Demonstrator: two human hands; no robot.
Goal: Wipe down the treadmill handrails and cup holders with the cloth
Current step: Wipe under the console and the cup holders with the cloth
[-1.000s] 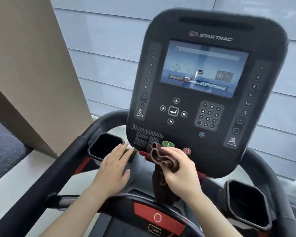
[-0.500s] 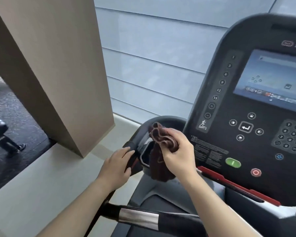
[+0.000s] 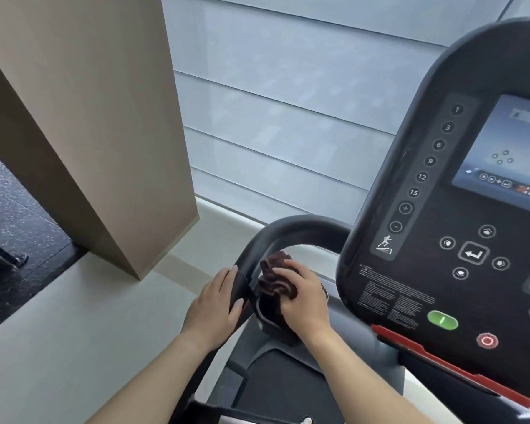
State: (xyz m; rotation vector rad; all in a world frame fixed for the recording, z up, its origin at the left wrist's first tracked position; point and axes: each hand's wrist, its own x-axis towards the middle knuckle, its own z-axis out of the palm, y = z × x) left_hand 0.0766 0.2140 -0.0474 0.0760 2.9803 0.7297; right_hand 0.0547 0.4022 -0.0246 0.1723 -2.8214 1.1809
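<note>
A dark brown cloth (image 3: 276, 280) is bunched up over the left cup holder (image 3: 268, 319) of the treadmill. My right hand (image 3: 303, 298) grips the cloth from above and pushes it down into the holder, whose opening is mostly hidden. My left hand (image 3: 214, 304) curls around the black left handrail (image 3: 288, 229) just beside the holder. The handrail curves up and runs right behind the console.
The black console (image 3: 441, 209) with its screen, number buttons, green start button (image 3: 442, 320) and red stop button (image 3: 487, 341) fills the right side. A beige column (image 3: 89, 133) stands at left above a pale ledge (image 3: 74, 332). Grey wall panels lie behind.
The view swung left. My right hand carried the cloth from in front of the console down onto the left cup holder. My left hand went from resting flat to gripping the handrail.
</note>
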